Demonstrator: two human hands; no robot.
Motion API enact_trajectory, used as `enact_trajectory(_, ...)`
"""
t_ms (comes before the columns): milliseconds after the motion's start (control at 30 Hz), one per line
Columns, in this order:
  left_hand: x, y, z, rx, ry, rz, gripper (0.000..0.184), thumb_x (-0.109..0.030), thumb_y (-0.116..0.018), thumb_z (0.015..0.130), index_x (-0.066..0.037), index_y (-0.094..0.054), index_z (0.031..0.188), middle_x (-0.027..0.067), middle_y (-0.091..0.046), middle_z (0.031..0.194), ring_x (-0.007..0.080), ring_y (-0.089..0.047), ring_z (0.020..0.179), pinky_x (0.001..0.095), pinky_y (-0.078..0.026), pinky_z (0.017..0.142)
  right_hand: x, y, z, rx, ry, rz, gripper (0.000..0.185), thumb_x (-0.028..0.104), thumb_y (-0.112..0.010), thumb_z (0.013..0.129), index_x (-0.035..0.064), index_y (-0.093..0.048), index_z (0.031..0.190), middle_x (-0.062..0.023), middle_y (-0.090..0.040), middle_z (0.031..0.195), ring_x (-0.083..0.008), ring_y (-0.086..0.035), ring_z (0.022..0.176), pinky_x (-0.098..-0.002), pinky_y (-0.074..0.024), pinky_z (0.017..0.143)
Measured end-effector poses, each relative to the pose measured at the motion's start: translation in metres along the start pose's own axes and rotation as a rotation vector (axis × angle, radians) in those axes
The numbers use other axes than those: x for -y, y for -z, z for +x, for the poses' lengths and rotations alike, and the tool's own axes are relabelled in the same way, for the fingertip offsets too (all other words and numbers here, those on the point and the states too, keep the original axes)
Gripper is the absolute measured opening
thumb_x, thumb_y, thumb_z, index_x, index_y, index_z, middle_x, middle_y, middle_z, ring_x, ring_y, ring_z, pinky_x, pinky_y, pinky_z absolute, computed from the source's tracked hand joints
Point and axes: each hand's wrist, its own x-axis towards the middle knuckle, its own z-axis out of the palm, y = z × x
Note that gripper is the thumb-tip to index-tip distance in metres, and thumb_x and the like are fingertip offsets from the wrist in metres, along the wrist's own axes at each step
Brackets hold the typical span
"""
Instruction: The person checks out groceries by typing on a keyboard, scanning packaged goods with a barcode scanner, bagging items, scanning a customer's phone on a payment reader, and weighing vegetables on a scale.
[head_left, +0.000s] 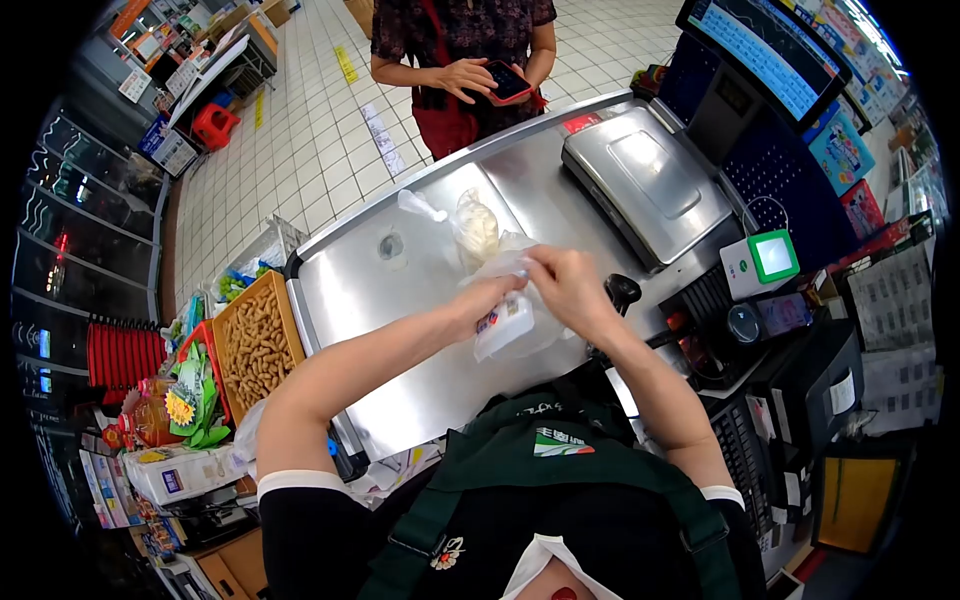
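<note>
Apron (500, 468); two hands (488, 304) (568, 286) (on one bag (506, 334))

Steel counter (355, 310): open stretch, left (bare, shiny metal). Obstacles: plastic bag (477, 228), centre; steel-lidded case (650, 175), right; peanut tray (291, 318), beyond left edge.

Top (320, 530): was black and short-sleeved.
Sleeve trim (300, 481): was a white band at each edge.
Collar (530, 570): was white, with an open V at the neck.
Apron (500, 465): was dark green, with a broad bib.
Straps (712, 570): were wide and green, one down each side.
Buckles (705, 535): were dark, one on each strap.
Patch (563, 443): was white, green and orange-red, with pale characters; exact wording was unclear.
Badge (448, 553): was pale and flower-like, with orange touches, on the left side.
Pendant (564, 594): looked small and red, partly cut off.
</note>
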Motion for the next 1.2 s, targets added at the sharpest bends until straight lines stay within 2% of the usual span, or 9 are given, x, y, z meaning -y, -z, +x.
enact_trajectory(67, 0.0, -0.004, 0.012, -0.051, -0.071, -0.103, 0.034, -0.027, -0.055, 0.089, -0.007, -0.052, 0.116, 0.0053, -0.061, 0.095, 0.0124, -0.059, 0.086, 0.029, -0.049, 0.071, 0.008, -0.003, -0.002, 0.062, -0.046, 0.082, 0.019, 0.011, -0.054, 0.086, -0.002, -0.065, 0.094, -0.0261, -0.062, 0.078, -0.0424, -0.061, 0.075, -0.0421, -0.0477, 0.066)
enact_trajectory(133, 0.01, 0.004, 0.035, -0.078, -0.265, -0.028, 0.036, -0.028, -0.054, 0.089, -0.007, -0.051, 0.118, 0.0049, -0.06, 0.095, 0.0137, -0.059, 0.086, 0.0292, -0.049, 0.072, 0.015, 0.0, -0.001, 0.085, -0.064, 0.065, 0.018, 0.011, -0.055, 0.086, -0.0021, -0.065, 0.094, -0.0258, -0.062, 0.079, -0.0412, -0.061, 0.073, -0.0407, -0.0483, 0.066)
enact_trajectory(300, 0.027, 0.001, 0.049, -0.24, -0.436, 0.131, 0.048, -0.036, -0.052, 0.092, -0.002, -0.05, 0.126, 0.0107, -0.058, 0.114, 0.0211, -0.053, 0.112, 0.0318, -0.043, 0.093, 0.006, 0.011, 0.012, -0.024, -0.016, 0.188, 0.018, 0.009, -0.056, 0.086, -0.0024, -0.067, 0.095, -0.0175, -0.065, 0.07, -0.0233, -0.063, 0.062, -0.0354, -0.048, 0.061)
enact_trajectory(333, 0.025, 0.007, 0.045, -0.246, -0.426, 0.328, 0.051, -0.039, -0.052, 0.092, -0.004, -0.048, 0.129, 0.0104, -0.056, 0.12, 0.0209, -0.052, 0.113, 0.0325, -0.043, 0.093, -0.004, 0.014, 0.02, -0.029, -0.056, 0.376, 0.019, 0.01, -0.052, 0.091, -0.0022, -0.067, 0.098, -0.0002, -0.058, 0.063, -0.0045, -0.047, 0.054, -0.0225, -0.0384, 0.047)
enact_trajectory(500, -0.046, 0.011, -0.051, 0.069, -0.339, 0.715, 0.058, -0.041, -0.057, 0.09, -0.009, -0.043, 0.137, 0.0132, -0.054, 0.129, 0.0253, -0.053, 0.112, 0.0365, -0.037, 0.1, -0.003, 0.052, 0.034, -0.075, -0.24, 0.513, 0.023, 0.012, -0.049, 0.093, -0.0018, -0.065, 0.104, 0.0028, -0.05, 0.059, -0.0027, -0.044, 0.045, -0.0192, -0.0354, 0.036)
enact_trajectory(667, -0.049, 0.022, -0.079, -0.199, -0.793, 1.423, 0.017, -0.018, -0.068, 0.081, -0.01, -0.068, 0.096, 0.0066, -0.066, 0.097, 0.0261, -0.059, 0.093, 0.0377, -0.039, 0.092, -0.007, 0.057, 0.038, -0.122, -0.248, 0.615, 0.025, 0.013, -0.047, 0.094, -0.0039, -0.063, 0.104, 0.004, -0.045, 0.058, -0.0038, -0.04, 0.044, -0.0214, -0.0368, 0.038)
enact_trajectory(1000, -0.066, 0.028, -0.07, -0.345, -1.125, 1.337, 0.009, -0.01, -0.07, 0.076, -0.008, -0.065, 0.083, 0.006, -0.058, 0.111, 0.0247, -0.054, 0.101, 0.0386, -0.039, 0.089, -0.004, 0.061, 0.001, -0.067, -0.181, 0.312, 0.028, 0.008, -0.056, 0.089, 0.0028, -0.059, 0.117, 0.0059, -0.039, 0.055, -0.0039, -0.039, 0.044, -0.0221, -0.0388, 0.042)
enact_trajectory(1100, -0.056, 0.045, -0.051, -0.217, -1.112, 0.922, 0.011, -0.016, -0.067, 0.082, -0.01, -0.066, 0.091, 0.011, -0.052, 0.118, 0.0264, -0.056, 0.1, 0.0401, -0.043, 0.088, 0.009, 0.065, -0.008, -0.13, 0.031, -0.154, 0.043, 0.002, -0.063, 0.078, 0.0132, -0.058, 0.119, -0.0076, -0.055, 0.087, -0.0188, -0.057, 0.071, -0.0312, -0.0475, 0.066)
enact_trajectory(1200, -0.049, 0.078, -0.006, -0.544, -0.918, 0.482, 0.024, -0.025, -0.067, 0.083, -0.009, -0.064, 0.101, 0.014, -0.049, 0.123, 0.0294, -0.056, 0.102, 0.0416, -0.046, 0.085, 0.019, 0.057, -0.008, -0.136, 0.146, -0.188, 0.043, 0.004, -0.064, 0.079, 0.0165, -0.058, 0.119, -0.0117, -0.052, 0.108, -0.0245, -0.058, 0.084, -0.0352, -0.0495, 0.073)
